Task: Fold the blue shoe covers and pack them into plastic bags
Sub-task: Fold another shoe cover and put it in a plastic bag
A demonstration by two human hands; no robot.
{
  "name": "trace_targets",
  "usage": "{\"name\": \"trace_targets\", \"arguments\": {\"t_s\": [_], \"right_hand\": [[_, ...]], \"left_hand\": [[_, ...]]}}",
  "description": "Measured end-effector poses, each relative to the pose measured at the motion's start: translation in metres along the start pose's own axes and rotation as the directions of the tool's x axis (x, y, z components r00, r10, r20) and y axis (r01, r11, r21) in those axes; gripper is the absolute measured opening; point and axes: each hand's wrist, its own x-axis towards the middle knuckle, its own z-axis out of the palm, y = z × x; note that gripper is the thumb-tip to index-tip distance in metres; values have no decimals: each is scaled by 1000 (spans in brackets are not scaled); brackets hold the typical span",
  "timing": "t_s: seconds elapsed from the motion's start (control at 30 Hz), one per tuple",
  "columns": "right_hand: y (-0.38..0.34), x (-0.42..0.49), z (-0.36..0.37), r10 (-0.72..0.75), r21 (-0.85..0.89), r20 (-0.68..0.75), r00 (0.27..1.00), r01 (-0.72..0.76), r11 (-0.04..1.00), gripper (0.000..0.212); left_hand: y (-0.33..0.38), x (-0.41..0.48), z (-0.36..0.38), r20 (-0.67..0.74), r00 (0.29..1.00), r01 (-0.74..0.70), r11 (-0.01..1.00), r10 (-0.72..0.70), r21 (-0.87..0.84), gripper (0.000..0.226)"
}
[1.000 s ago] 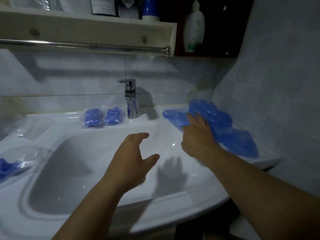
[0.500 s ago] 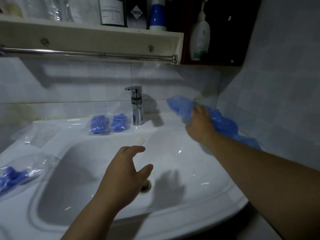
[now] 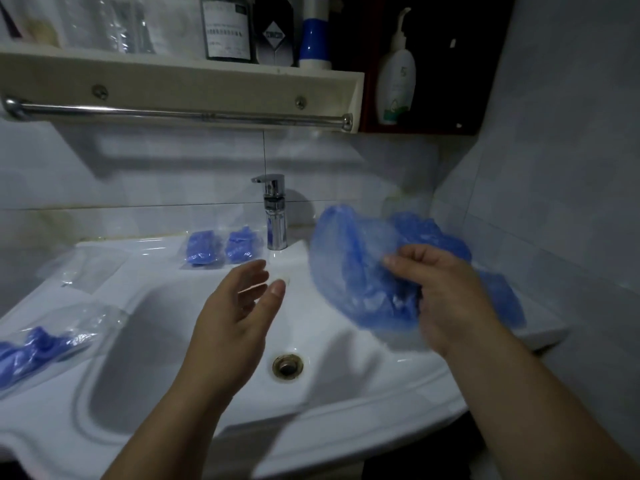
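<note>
Right hand (image 3: 446, 299) grip clutches blue shoe cover (image 3: 349, 261); left hand (image 3: 235, 310) grip released above sink (image 3: 346, 407); shelf bottles (image 3: 227, 32): labels illegible.

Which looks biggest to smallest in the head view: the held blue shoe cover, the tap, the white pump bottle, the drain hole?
1. blue shoe cover, held in the right hand
2. white pump bottle
3. tap, looking only slightly smaller than the bottle
4. drain hole

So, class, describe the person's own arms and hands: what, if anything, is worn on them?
Both the left hand and the right hand are bare: no gloves, rings, watch or bracelet show. Both forearms are bare too, with no sleeve in view.
</note>
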Motion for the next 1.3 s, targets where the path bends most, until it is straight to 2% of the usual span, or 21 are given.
{"name": "trace_targets", "arguments": {"t_s": [0.1,0.2,0.23,0.3,0.4,0.47,0.53,0.6,0.63,0.7,0.77,0.83,0.97,1.03,1.07,1.13,1.2,1.23,1.3], "right_hand": [[17,-21,5,102,-6,59,993,-101,995,19],[29,-33,5,118,-74,71,990,-113,991,18],[32,-34,4,121,-104,56,991,-114,988,19],[38,-36,4,133,-126,33,991,-128,984,22],[38,-37,5,182,-5,83,980,-182,983,24],[37,-40,1,165,-29,194,967,-162,986,57],[36,-43,-3,109,-189,347,931,-44,981,85],[35,-48,-2,77,-384,475,877,127,915,95],[37,-49,1,50,-430,491,870,193,882,93],[41,-51,10,-40,-452,393,919,231,862,85],[44,-49,15,-106,-431,231,967,199,880,63],[46,-45,12,-85,-359,137,987,129,924,46],[40,-40,-1,-147,-408,59,987,159,899,45],[41,-41,-3,-179,-432,64,982,189,882,41],[42,-41,-4,-188,-433,68,980,199,879,39],[44,-42,-5,-203,-430,97,974,224,875,34],[45,-43,-5,-213,-435,130,968,249,865,30],[45,-44,-5,-217,-445,141,966,257,858,30],[46,-45,-6,-215,-473,153,964,263,841,32]], "left_hand": [[3,-6,-2,173,985,17,987,11,-161,64],[3,-9,-2,358,931,8,974,76,-228,51],[3,-10,-2,357,931,19,968,73,-249,42],[4,-12,1,262,965,76,952,5,-297,26],[3,-10,3,117,988,142,915,-105,-378,14],[4,-9,1,85,986,163,904,-141,-396,19],[6,-9,0,66,985,172,887,-159,-428,18],[7,-10,0,57,986,165,884,-156,-437,16],[7,-11,1,62,987,158,884,-146,-440,17],[7,-12,1,87,989,144,887,-118,-440,19],[6,-11,0,94,991,123,897,-92,-425,23],[4,-9,-3,70,995,99,906,-77,-411,29],[-4,-4,-15,6,998,64,963,-65,-261,38],[-2,-7,-21,33,999,-10,993,14,-118,46],[2,-11,-24,90,992,-86,996,88,-25,53],[14,-22,-25,219,933,-327,925,284,195,69],[19,-29,-22,303,841,-535,777,449,332,72],[21,-32,-18,310,818,-574,729,485,373,68],[22,-35,-13,277,802,-596,692,529,407,42]]}}
